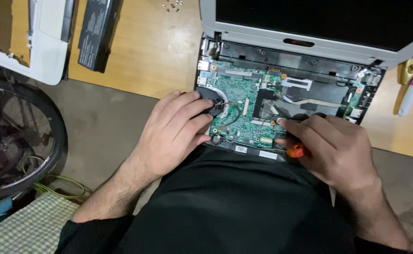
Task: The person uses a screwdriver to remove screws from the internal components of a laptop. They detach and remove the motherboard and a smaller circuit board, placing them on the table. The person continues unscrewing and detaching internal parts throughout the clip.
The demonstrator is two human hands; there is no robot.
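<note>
Opened laptop overhangs surface edge. Left hand, fingers spread, on fan; right hand fingers clamp orange screwdriver at laptop's near edge.

So there's an opened-up grey laptop at about 1 o'clock, bottom cover off, green motherboard fully exposed and lying flat, screen tipped back. Black round fan sits at the board's 9 o'clock edge. An orange-handled screwdriver pokes out at the board's 5 o'clock.
</note>
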